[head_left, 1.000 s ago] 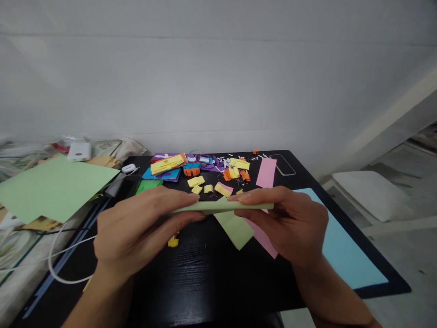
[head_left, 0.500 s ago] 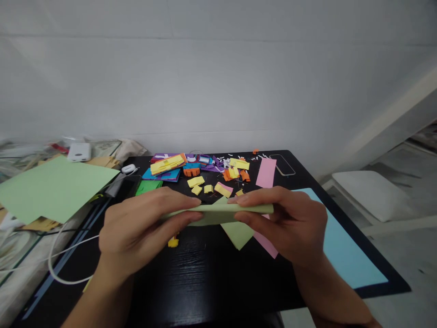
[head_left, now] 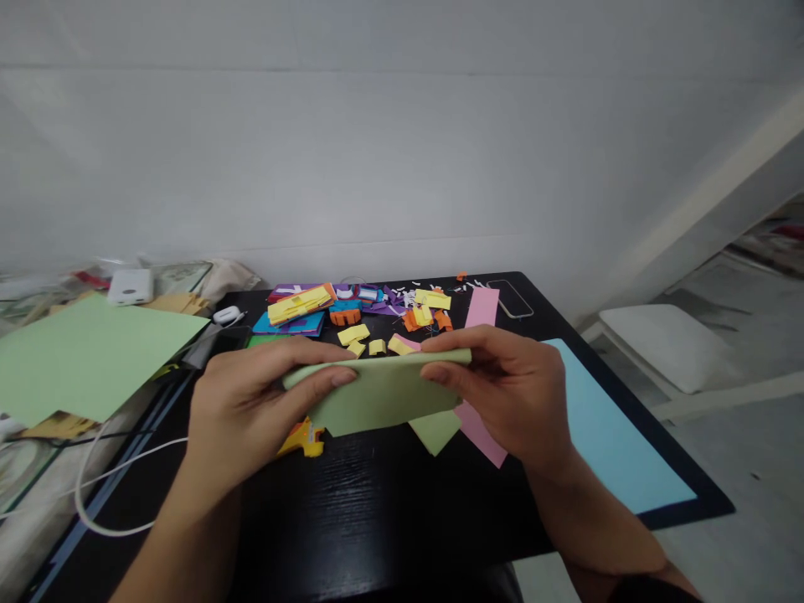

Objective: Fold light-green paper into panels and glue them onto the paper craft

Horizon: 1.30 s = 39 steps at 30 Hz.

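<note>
A pale green sheet of paper (head_left: 383, 398) is held up between both hands above the black table, its upper edge folded or rolled over. My left hand (head_left: 251, 402) pinches the left part of that edge, thumb in front and fingers behind. At the other end, my right hand (head_left: 502, 385) grips the edge the same way. Below the sheet lies another pale green paper piece (head_left: 435, 432), partly covering a pink paper strip (head_left: 482, 435). Close to my left hand is a yellow tool (head_left: 307, 439), partly hidden by the hand.
Behind the hands lie yellow folded pieces (head_left: 353, 335), paper scraps (head_left: 422, 316) and stacked coloured papers (head_left: 301, 303). A light blue sheet (head_left: 621, 427) covers the table's right side. At left are a large green sheet (head_left: 94, 352) and a white cable (head_left: 81, 494).
Both hands have turned the green paper so its broad face now shows, hanging below the edge. The right hand has shifted slightly left, and more of the yellow tool is visible.
</note>
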{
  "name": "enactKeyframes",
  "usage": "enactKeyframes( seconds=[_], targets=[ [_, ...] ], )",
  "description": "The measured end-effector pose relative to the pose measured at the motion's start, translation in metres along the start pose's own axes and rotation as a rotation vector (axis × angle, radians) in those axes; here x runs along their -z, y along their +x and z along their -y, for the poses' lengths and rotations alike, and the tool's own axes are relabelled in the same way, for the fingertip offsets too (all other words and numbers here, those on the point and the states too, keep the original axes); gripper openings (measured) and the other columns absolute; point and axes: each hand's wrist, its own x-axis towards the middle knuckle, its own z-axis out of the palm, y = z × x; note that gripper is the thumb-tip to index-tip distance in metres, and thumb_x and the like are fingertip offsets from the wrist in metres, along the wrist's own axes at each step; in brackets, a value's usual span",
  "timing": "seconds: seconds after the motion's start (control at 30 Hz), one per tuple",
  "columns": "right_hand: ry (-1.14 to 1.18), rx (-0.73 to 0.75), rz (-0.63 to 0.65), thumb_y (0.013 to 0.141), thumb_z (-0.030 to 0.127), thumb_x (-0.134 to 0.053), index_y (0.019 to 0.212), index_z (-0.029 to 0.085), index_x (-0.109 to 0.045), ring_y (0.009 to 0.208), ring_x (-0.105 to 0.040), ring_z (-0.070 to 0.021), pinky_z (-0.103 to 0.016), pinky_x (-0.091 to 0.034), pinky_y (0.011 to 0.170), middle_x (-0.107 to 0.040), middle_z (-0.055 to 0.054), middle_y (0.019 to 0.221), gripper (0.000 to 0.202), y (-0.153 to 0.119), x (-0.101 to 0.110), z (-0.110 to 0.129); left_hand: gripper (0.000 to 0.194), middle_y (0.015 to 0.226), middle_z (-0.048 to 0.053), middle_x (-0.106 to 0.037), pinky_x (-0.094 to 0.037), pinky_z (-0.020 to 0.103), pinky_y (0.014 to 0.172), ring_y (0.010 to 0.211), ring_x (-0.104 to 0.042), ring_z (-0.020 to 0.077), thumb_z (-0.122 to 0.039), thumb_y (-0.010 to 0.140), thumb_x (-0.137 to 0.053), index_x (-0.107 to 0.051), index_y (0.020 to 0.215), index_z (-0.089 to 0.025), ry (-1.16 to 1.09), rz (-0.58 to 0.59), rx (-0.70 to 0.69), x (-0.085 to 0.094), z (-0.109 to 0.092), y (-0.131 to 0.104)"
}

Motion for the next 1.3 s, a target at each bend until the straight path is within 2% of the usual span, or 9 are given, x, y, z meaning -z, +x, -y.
enactKeyframes(
  seconds=[0.13, 0.27, 0.37, 0.7, 0.93, 1.3],
  targets=[
    [0.021, -0.026, 0.002, 0.08, 0.025, -0.091, 0.09, 0.029, -0.086, 0.055, -0.066, -0.0086, -0.017, -0.049, 0.048, -0.08, 0.005, 0.072, 0.012, 0.001, 0.0, -0.001, 0.004, 0.088, -0.006, -0.081, -0.058, 0.023, 0.065, 0.071, -0.073, 0.0115, -0.034, 0.093, -0.079, -0.078, 0.096, -0.031, 0.009, 0.098, 0.078, 0.002, 0.002, 0.004],
    [-0.01, 0.005, 0.059, 0.082, 0.023, -0.09, 0.092, 0.028, -0.085, 0.055, -0.065, -0.0075, -0.018, -0.052, 0.052, -0.081, 0.005, 0.073, 0.012, 0.001, -0.003, -0.005, 0.017, 0.102, -0.003, -0.082, -0.06, 0.021, 0.075, 0.084, -0.077, 0.0123, -0.035, 0.095, -0.077, -0.077, 0.11, -0.027, 0.049, 0.239, -0.006, -0.002, 0.0, 0.006],
    [-0.024, 0.036, 0.134, 0.085, 0.026, -0.088, 0.095, 0.028, -0.085, 0.061, -0.069, -0.008, -0.018, -0.055, 0.058, -0.083, 0.004, 0.081, 0.01, 0.0, -0.006, -0.011, 0.018, 0.106, -0.002, -0.082, -0.059, 0.02, 0.079, 0.089, -0.078, 0.0121, -0.031, 0.099, -0.072, -0.075, 0.116, -0.026, 0.038, 0.278, -0.06, -0.008, -0.006, 0.005],
    [-0.058, 0.043, 0.151, 0.088, 0.035, -0.086, 0.094, 0.026, -0.083, 0.059, -0.064, -0.0073, -0.02, -0.049, 0.054, -0.081, 0.004, 0.079, 0.011, -0.002, -0.009, -0.016, 0.009, 0.095, -0.005, -0.08, -0.055, 0.016, 0.071, 0.077, -0.075, 0.0073, -0.023, 0.103, -0.066, -0.073, 0.108, -0.024, 0.056, 0.266, -0.128, -0.013, -0.01, 0.002],
    [-0.057, 0.033, 0.178, 0.091, 0.032, -0.084, 0.099, 0.03, -0.083, 0.066, -0.07, -0.0085, -0.02, -0.053, 0.059, -0.082, 0.005, 0.083, 0.008, -0.005, -0.01, -0.016, 0.017, 0.103, -0.002, -0.082, -0.058, 0.019, 0.075, 0.083, -0.077, 0.0114, -0.025, 0.103, -0.065, -0.072, 0.118, -0.027, 0.044, 0.268, -0.111, -0.017, -0.013, 0.001],
    [-0.008, -0.033, 0.131, 0.087, 0.024, -0.086, 0.094, 0.026, -0.083, 0.071, -0.074, -0.0105, -0.019, -0.059, 0.063, -0.082, 0.004, 0.081, 0.008, -0.006, -0.01, -0.009, 0.008, 0.093, -0.004, -0.081, -0.056, 0.018, 0.07, 0.076, -0.074, 0.009, -0.023, 0.101, -0.068, -0.074, 0.106, -0.025, 0.021, 0.257, -0.063, -0.014, -0.012, 0.001]
  ],
)
